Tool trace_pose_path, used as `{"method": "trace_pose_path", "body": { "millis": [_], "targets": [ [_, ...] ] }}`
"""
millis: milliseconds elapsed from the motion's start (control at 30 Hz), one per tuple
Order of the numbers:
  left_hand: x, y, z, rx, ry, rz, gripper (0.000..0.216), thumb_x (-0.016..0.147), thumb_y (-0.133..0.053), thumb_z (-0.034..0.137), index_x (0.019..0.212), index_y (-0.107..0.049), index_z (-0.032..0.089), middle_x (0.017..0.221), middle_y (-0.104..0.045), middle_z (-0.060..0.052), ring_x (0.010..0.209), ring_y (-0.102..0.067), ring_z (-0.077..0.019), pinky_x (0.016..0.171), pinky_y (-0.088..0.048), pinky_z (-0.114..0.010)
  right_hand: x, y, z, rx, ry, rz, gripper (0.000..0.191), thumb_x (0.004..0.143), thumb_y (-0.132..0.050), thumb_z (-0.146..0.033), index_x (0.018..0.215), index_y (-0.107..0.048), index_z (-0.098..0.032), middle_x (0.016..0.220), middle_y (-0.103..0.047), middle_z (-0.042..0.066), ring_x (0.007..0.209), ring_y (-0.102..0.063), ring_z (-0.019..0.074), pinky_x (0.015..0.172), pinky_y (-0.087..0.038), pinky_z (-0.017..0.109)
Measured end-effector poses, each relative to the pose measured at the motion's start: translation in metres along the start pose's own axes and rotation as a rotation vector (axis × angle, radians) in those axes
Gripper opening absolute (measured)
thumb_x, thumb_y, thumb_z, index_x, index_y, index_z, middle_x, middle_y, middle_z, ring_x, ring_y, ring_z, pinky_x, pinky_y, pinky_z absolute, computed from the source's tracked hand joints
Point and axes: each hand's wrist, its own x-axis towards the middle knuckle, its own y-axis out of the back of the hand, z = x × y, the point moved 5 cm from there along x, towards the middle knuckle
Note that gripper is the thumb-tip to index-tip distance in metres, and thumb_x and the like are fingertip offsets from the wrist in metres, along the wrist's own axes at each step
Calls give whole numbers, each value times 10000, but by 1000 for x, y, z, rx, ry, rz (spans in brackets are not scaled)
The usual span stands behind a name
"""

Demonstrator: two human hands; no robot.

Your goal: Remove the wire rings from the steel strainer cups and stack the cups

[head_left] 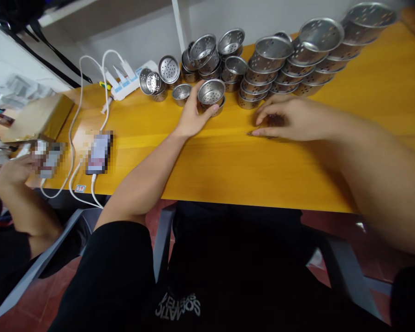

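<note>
My left hand (191,116) grips a small metal cup with a perforated base (211,93), fingers behind it and thumb at its front. Another cup's rim shows just beneath it, so the two look nested or stacked. Over the table to the right, my right hand (283,117) is slightly blurred, its fingers curled and its thumb apart from them. A small dark mark lies by that thumb tip; I cannot make out what it is. Just behind the right hand rise stacks of the same perforated cups (259,76). A single cup (181,93) stands left of the held one.
More cups (204,53) crowd the back of the yellow table (207,166), with tall stacks (318,41) at right. A white power strip (127,85) trails cables to a phone (99,153). At far left are a co-worker's arm (19,193) and a box (38,117).
</note>
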Motion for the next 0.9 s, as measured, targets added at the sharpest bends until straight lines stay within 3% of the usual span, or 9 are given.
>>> {"method": "trace_pose_path", "body": {
  "millis": [100, 233, 333, 500, 667, 900],
  "targets": [
    [-3, 3, 8, -17, 48, -47, 1351, 950, -794, 1161, 1985, -468, 356, 2033, -596, -183, 1931, -555, -471, 1677, -368, -652, -2, -1, 4, 13, -2, -1, 634, 1108, -702, -1036, 1165, -868, -427, 1258, -833, 119, 1167, -782, 404, 1094, -693, 671],
    [-4, 7, 14, -46, 79, -73, 1287, 930, -869, 1124, 1908, -570, 344, 1958, -685, -186, 1865, -639, -475, 1665, -401, -660, -3, -2, 3, 13, 11, 13, 564, 1140, -718, -974, 1196, -894, -441, 1303, -837, 126, 1215, -783, 419, 1172, -693, 710],
    [-4, 6, 17, -54, 86, -84, 1271, 936, -905, 1097, 1908, -569, 349, 1954, -693, -186, 1842, -668, -470, 1650, -434, -667, -3, -3, 3, 11, 15, 11, 527, 1160, -741, -924, 1231, -911, -430, 1348, -845, 134, 1253, -800, 431, 1219, -686, 740],
    [-5, 6, 21, -19, 70, -32, 1253, 963, -926, 1069, 1915, -559, 341, 1986, -652, -210, 1919, -581, -494, 1653, -411, -693, -3, -3, 3, 28, 14, 8, 490, 1169, -759, -897, 1256, -918, -442, 1389, -856, 135, 1320, -801, 447, 1278, -655, 768],
    [-2, 6, 13, 4, 44, -17, 1172, 989, -909, 1050, 1861, -619, 323, 1914, -717, -213, 1812, -694, -477, 1596, -513, -654, -3, -3, 2, 38, 22, 2, 549, 1179, -718, -942, 1270, -901, -433, 1381, -856, 128, 1305, -791, 416, 1269, -663, 724],
    [-1, 9, 12, 107, 13, -3, 1097, 1034, -928, 972, 1873, -612, 339, 1932, -685, -202, 1849, -648, -473, 1614, -477, -644, -4, -3, 1, 13, 25, -1, 492, 1209, -705, -902, 1320, -901, -464, 1367, -873, 103, 1300, -793, 398, 1262, -679, 697]
  ]
}}
